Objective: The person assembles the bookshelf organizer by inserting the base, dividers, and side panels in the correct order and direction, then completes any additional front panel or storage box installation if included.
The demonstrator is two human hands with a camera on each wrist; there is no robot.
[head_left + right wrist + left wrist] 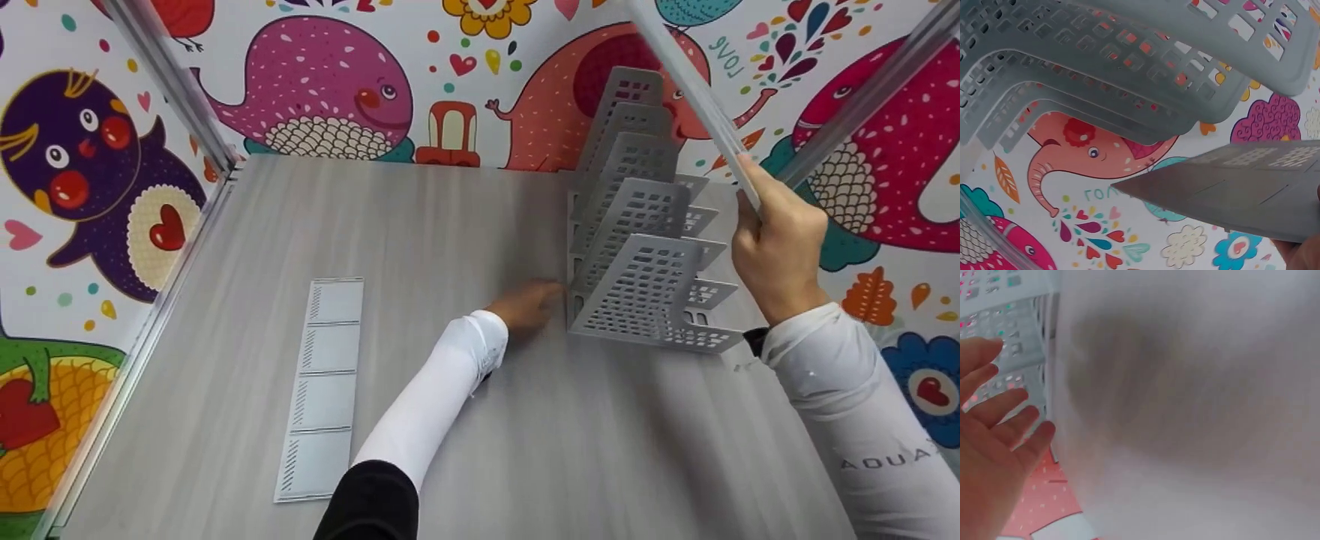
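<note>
Raised right hand [784, 232] pinches a grey panel [701, 94]
The panel slants up-left from that grip; a perforated rack [645, 277] stands between it and the left hand [529, 304], whose extended fingers hold nothing.

Worktop [450, 225]: pale grey, streaked like wood grain, beneath the left grip [527, 307].
Back wall [232, 37]: white, cartoon-printed; purple whale [322, 82] ahead and left of the left grip, coral elephant [555, 105] ahead.
Left wall [37, 37]: matching print, well left of the left grip; dark purple bird [105, 202].
Left post [169, 82]: metallic, at the back corner.
Right post [874, 94]: slanting just beyond the right grip [780, 232].
Light: diffuse; soft shadow [536, 247] ahead of the left grip.
</note>
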